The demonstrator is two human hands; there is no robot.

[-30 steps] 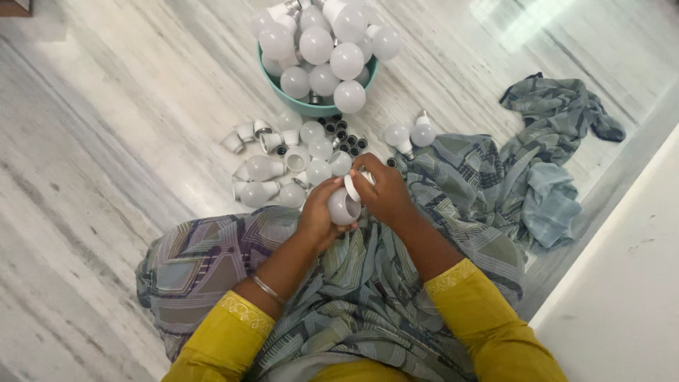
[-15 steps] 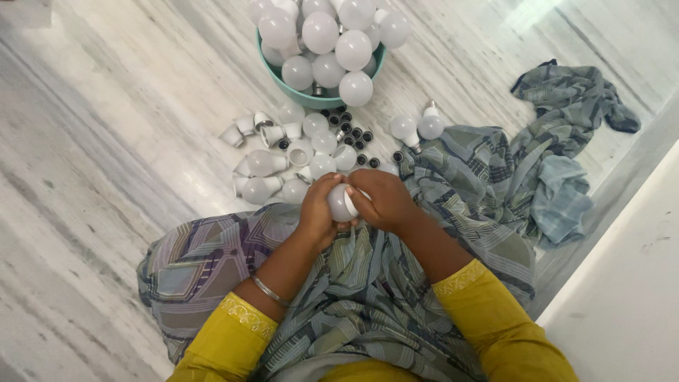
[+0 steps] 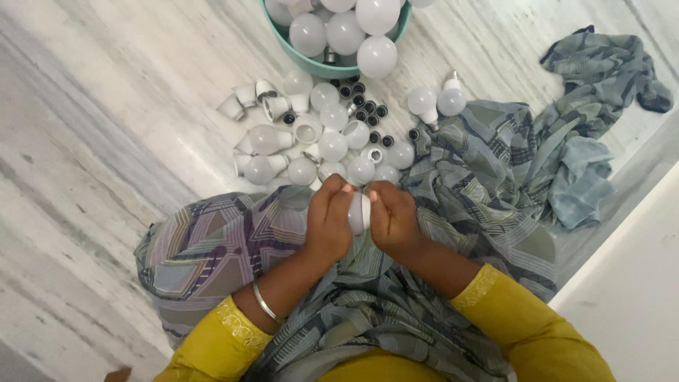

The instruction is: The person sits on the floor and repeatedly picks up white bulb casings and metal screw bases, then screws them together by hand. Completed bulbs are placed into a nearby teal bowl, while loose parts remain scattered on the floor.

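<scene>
Both my hands meet over my lap around one white bulb [image 3: 358, 213]. My left hand [image 3: 327, 225] wraps its left side, fingers curled over the top. My right hand [image 3: 393, 221] closes on its right side. Only a narrow strip of the bulb shows between them. Just beyond my fingers lies a heap of white bulbs and bulb housings [image 3: 311, 138] on the marble floor, with small black caps [image 3: 368, 113] among them. A metal bangle sits on my left wrist, and both sleeves are yellow.
A teal bowl [image 3: 311, 64] piled with white bulbs stands at the top. Two more bulbs [image 3: 437, 102] lie right of the heap. Grey patterned cloth [image 3: 537, 163] spreads over my lap and off to the right. A white wall base [image 3: 636, 283] runs along the lower right.
My hands stay on the same bulb and have closed further round it, hiding more of it. The camera has shifted, so the bowl sits higher in view.
</scene>
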